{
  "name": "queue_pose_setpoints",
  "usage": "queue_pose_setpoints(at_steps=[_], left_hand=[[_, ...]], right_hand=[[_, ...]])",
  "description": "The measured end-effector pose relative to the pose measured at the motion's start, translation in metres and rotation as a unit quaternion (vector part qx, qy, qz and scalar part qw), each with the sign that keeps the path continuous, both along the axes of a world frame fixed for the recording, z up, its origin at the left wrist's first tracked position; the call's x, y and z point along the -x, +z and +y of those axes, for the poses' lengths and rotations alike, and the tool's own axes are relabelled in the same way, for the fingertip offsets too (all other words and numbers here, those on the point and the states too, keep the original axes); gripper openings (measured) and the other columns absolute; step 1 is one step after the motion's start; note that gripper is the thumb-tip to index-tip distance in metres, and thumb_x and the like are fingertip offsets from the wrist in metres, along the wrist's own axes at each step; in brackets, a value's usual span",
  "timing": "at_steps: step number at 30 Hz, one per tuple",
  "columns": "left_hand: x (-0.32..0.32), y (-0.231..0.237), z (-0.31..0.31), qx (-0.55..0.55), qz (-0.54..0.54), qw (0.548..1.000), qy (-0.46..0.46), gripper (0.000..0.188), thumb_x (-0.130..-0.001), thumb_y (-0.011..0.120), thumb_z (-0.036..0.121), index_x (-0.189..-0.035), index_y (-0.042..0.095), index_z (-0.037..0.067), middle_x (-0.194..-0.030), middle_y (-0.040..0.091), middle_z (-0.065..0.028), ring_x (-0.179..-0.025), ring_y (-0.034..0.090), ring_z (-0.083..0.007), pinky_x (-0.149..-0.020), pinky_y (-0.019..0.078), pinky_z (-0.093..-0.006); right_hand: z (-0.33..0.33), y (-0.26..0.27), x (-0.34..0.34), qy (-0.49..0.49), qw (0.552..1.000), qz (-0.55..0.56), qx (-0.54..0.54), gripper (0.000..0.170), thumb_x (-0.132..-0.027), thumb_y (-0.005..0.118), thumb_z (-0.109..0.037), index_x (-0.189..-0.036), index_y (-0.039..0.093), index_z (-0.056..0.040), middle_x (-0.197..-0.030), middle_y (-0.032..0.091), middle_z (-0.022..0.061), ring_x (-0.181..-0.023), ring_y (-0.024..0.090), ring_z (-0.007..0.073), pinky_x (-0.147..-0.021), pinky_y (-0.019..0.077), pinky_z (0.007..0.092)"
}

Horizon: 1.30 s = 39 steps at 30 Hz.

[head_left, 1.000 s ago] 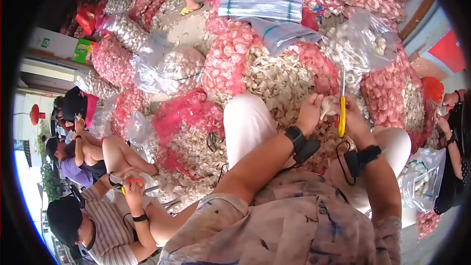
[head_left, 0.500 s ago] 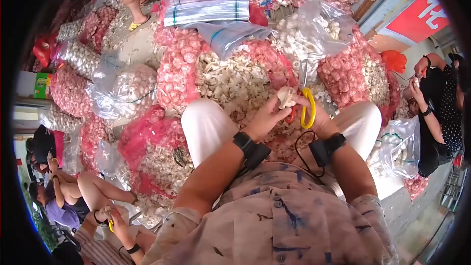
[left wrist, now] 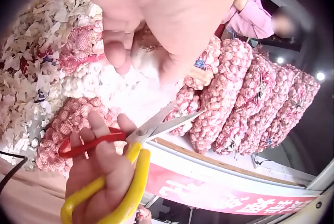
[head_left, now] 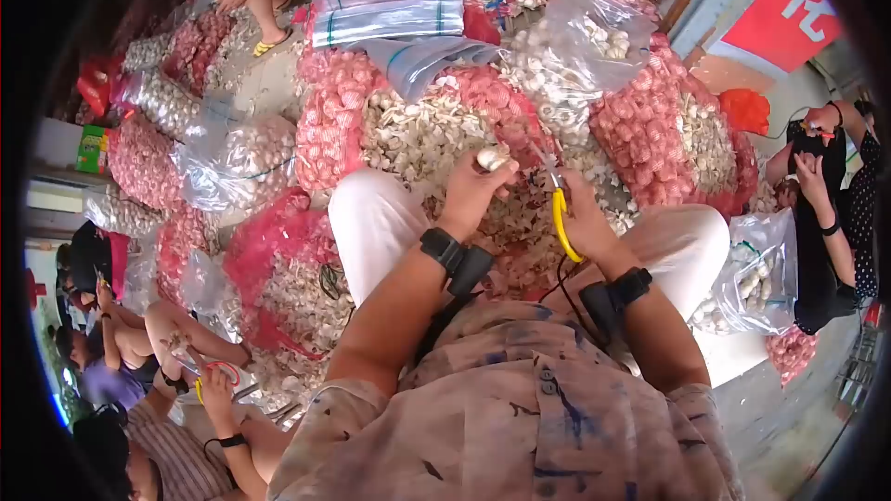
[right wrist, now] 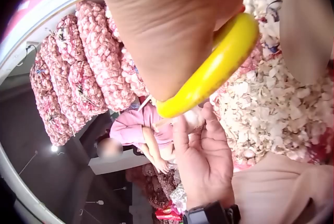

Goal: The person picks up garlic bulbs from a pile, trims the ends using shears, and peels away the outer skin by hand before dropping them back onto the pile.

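In the head view my left hand (head_left: 471, 193) pinches a pale garlic bulb (head_left: 493, 159) above a heap of papery garlic skins (head_left: 418, 133). A short way to the right, my right hand (head_left: 588, 221) grips scissors (head_left: 562, 218) with yellow and red handles. Their blades (left wrist: 163, 125) stand parted in the left wrist view, pointing toward the space below the left hand (left wrist: 162, 12). Close to the camera in the right wrist view, the yellow handle loop (right wrist: 214, 70) lies across the right hand (right wrist: 167, 36).
Pink net sacks of garlic (head_left: 640, 130) surround my knees, with clear plastic bags (head_left: 594, 32) among them. Flat folded plastic sheets (head_left: 388, 19) lie on a sack ahead. People sit at both sides, one with scissors (head_left: 215, 373) at left.
The head view has swung right, then steadied. My hands, earlier together at the garlic bulb, have moved apart; the bulb has gone left and forward with my left hand.
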<state>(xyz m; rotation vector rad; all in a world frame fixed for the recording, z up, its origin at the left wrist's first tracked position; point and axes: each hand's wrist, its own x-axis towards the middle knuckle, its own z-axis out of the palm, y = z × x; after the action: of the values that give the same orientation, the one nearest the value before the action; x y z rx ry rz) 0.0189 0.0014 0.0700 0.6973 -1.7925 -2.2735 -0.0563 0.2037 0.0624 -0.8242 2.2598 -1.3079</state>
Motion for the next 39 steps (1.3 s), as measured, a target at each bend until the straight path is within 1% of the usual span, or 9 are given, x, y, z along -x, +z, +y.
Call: queue_pose_setpoints(at_steps=[1,2,5,14,19,25,31,33,39], left_hand=[[-0.001,-0.002,-0.001,0.005,-0.001,1.0,-0.006,0.04,-0.089,0.071,0.011,-0.121,0.05,-0.002,-0.097,0.066,-0.0069,-0.079,0.066,-0.014,-0.063,0.0525,-0.025],[-0.001,-0.003,-0.002,0.014,-0.012,1.0,0.002,0.04,-0.089,0.071,0.011,-0.121,0.051,-0.002,-0.097,0.066,-0.0071,-0.079,0.066,-0.0138,-0.063,0.0527,-0.0252],[-0.001,-0.002,0.005,0.023,-0.034,0.999,0.009,0.042,-0.088,0.072,0.008,-0.121,0.05,-0.002,-0.096,0.066,-0.0077,-0.078,0.065,-0.0137,-0.064,0.0534,-0.0255],[-0.007,0.002,0.025,0.035,-0.008,0.998,-0.042,0.043,-0.085,0.072,0.003,-0.122,0.051,-0.003,-0.091,0.066,-0.0081,-0.073,0.064,-0.0124,-0.061,0.0522,-0.0242],[-0.009,0.009,0.023,0.097,-0.08,0.991,-0.052,0.042,-0.085,0.073,0.002,-0.121,0.052,-0.001,-0.081,0.062,-0.0034,-0.062,0.056,-0.0085,-0.05,0.0434,-0.0221],[-0.01,-0.002,0.018,0.022,-0.046,0.997,-0.05,0.044,-0.083,0.071,-0.001,-0.122,0.051,-0.001,-0.079,0.06,-0.0032,-0.057,0.052,-0.0086,-0.051,0.0412,-0.0234],[-0.012,-0.005,0.025,-0.028,0.0,0.997,-0.072,0.039,-0.081,0.069,-0.003,-0.118,0.056,0.0,-0.085,0.062,-0.0037,-0.06,0.055,-0.0081,-0.049,0.0426,-0.0232],[-0.012,-0.008,0.023,-0.05,-0.002,0.996,-0.073,0.039,-0.081,0.07,-0.002,-0.118,0.056,-0.001,-0.084,0.062,-0.0037,-0.06,0.055,-0.0082,-0.049,0.043,-0.0236],[-0.01,-0.016,0.022,-0.014,-0.032,0.995,-0.098,0.038,-0.08,0.071,0.002,-0.116,0.058,-0.001,-0.078,0.061,-0.0026,-0.059,0.055,-0.0082,-0.05,0.0429,-0.0237]], right_hand=[[0.004,0.002,-0.003,0.008,0.984,0.173,-0.04,0.051,-0.083,0.062,-0.006,-0.131,0.044,-0.0078,-0.119,0.055,0.0226,-0.109,0.052,0.0382,-0.094,0.044,0.0437],[0.01,0.006,-0.002,0.031,0.993,0.114,-0.027,0.059,-0.079,0.064,-0.006,-0.134,0.043,-0.0075,-0.126,0.048,0.0291,-0.118,0.041,0.0468,-0.103,0.0357,0.048],[0.017,0.01,-0.005,0.063,0.981,0.169,-0.07,0.058,-0.079,0.067,-0.009,-0.132,0.045,-0.0066,-0.124,0.049,0.0285,-0.117,0.043,0.0467,-0.103,0.0364,0.0489],[0.024,0.005,-0.014,0.035,0.985,0.139,-0.099,0.053,-0.081,0.067,-0.015,-0.13,0.049,-0.0063,-0.122,0.051,0.0286,-0.114,0.046,0.0481,-0.099,0.0407,0.0516],[0.021,0.007,-0.017,0.043,0.984,0.141,-0.104,0.05,-0.08,0.065,-0.012,-0.127,0.049,-0.0068,-0.12,0.051,0.028,-0.112,0.046,0.0471,-0.097,0.0412,0.0506],[0.015,-0.004,-0.018,0.046,0.979,0.165,-0.115,0.048,-0.082,0.064,-0.014,-0.127,0.05,-0.0081,-0.114,0.051,0.0274,-0.113,0.045,0.0465,-0.096,0.0413,0.0519],[0.014,0.002,-0.02,0.029,0.989,0.121,-0.083,0.037,-0.089,0.06,-0.017,-0.123,0.054,-0.0057,-0.109,0.055,0.0243,-0.1,0.054,0.0443,-0.087,0.0466,0.0478],[0.012,0.01,-0.02,0.054,0.995,-0.029,-0.075,0.036,-0.088,0.061,-0.016,-0.122,0.054,-0.003,-0.093,0.061,0.0262,-0.084,0.059,0.0414,-0.08,0.0483,0.045],[0.008,-0.002,-0.026,0.037,0.998,0.042,-0.011,0.027,-0.089,0.059,-0.015,-0.111,0.055,-0.0016,-0.09,0.061,0.026,-0.081,0.061,0.0406,-0.072,0.0476,0.0442]])
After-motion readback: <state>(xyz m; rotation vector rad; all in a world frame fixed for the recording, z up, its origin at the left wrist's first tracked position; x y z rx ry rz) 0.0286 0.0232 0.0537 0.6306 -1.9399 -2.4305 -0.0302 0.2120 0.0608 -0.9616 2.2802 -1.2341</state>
